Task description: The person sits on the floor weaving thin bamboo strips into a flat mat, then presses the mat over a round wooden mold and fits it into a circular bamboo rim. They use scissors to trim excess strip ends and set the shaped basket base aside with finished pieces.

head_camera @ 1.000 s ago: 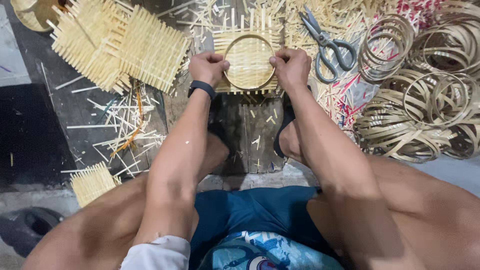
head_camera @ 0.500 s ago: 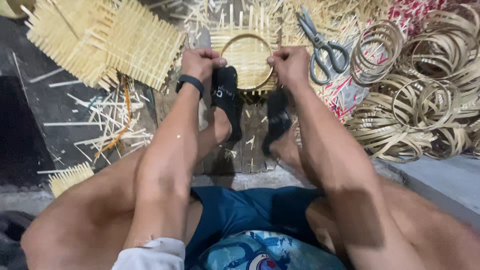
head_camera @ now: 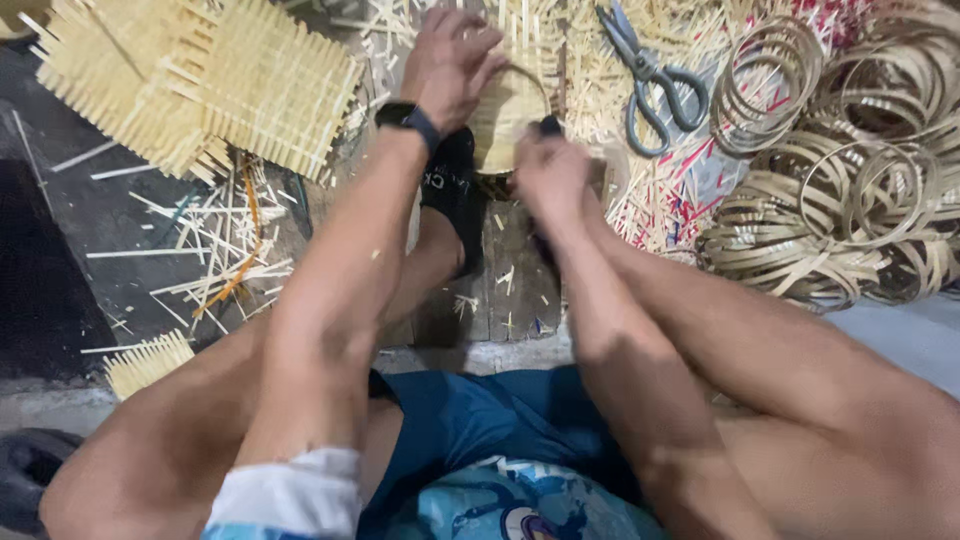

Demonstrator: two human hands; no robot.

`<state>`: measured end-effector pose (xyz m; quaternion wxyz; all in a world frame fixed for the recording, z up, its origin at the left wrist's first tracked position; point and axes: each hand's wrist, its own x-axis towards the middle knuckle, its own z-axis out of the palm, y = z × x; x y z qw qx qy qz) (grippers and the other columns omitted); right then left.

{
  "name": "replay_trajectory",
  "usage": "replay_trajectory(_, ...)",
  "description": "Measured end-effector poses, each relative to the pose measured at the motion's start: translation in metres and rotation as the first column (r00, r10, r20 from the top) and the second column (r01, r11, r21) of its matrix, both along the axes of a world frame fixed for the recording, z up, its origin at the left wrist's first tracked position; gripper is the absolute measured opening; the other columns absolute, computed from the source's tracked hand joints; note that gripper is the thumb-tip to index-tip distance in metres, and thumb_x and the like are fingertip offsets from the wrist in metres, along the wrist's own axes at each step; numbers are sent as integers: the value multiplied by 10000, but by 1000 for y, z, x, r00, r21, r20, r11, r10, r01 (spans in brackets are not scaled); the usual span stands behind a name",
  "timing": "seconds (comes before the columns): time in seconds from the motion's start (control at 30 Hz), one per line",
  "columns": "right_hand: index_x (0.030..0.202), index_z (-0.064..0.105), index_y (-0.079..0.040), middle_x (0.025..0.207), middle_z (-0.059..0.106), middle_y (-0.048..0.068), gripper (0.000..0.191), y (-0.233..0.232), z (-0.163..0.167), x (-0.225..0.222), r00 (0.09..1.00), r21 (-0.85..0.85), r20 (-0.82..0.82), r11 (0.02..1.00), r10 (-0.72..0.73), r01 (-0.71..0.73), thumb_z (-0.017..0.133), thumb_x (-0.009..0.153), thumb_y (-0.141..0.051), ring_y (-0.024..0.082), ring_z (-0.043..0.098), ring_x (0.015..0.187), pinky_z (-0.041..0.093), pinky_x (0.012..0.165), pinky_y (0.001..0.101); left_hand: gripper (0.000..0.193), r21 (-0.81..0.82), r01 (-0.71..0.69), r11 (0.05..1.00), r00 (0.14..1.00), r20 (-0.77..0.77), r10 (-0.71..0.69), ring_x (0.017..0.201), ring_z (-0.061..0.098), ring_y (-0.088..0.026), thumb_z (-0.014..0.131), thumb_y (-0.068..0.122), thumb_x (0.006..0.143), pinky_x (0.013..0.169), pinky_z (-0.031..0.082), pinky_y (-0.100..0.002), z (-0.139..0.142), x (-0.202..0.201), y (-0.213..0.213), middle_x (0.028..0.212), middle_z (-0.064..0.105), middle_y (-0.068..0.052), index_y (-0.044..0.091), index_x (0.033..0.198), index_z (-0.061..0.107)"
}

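Observation:
A small woven bamboo mat with a round hoop (head_camera: 510, 105) stands tilted on edge on the wooden floor, braced by my feet in black slippers (head_camera: 455, 190). My left hand (head_camera: 450, 60), with a black wristband, grips its upper left part. My right hand (head_camera: 550, 175) is closed on its lower right edge; a dark object shows at the fingertips, too blurred to name. My knees and forearms fill the foreground.
Woven bamboo mats (head_camera: 200, 85) lie at upper left. Grey-handled scissors (head_camera: 650, 75) rest among bamboo slivers at upper right. A heap of bamboo hoops (head_camera: 850, 180) fills the right side. Loose splints (head_camera: 200, 250) and a small woven piece (head_camera: 150, 360) lie at left.
The woven piece has been raised from lying flat to standing on edge. My right hand moved down and left toward my foot; my left hand shifted to its top.

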<state>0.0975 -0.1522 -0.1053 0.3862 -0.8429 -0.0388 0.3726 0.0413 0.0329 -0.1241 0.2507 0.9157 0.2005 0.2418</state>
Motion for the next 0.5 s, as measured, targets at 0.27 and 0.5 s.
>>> replay_trajectory(0.27, 760, 707, 6, 625, 650, 32, 380, 9, -39, -47, 977, 153, -123, 970, -172, 190, 734, 974, -306, 93, 541, 526, 432, 469, 275, 238, -562, -101, 821, 995, -37, 97, 770, 703, -224, 710, 290, 982, 731, 554, -365, -30, 15, -11, 868, 751, -107, 79, 987, 819)
replay_trajectory(0.5, 743, 761, -29, 627, 716, 24, 348, -10, -19, -4, 982, 20, -25, 982, 187, -187, 638, 989, -242, 78, 651, 535, 512, 525, 268, 302, -770, -130, 624, 989, -58, 134, 696, 713, -84, 838, 335, 861, 606, 558, -284, -28, 26, -6, 766, 793, -60, 48, 782, 786)
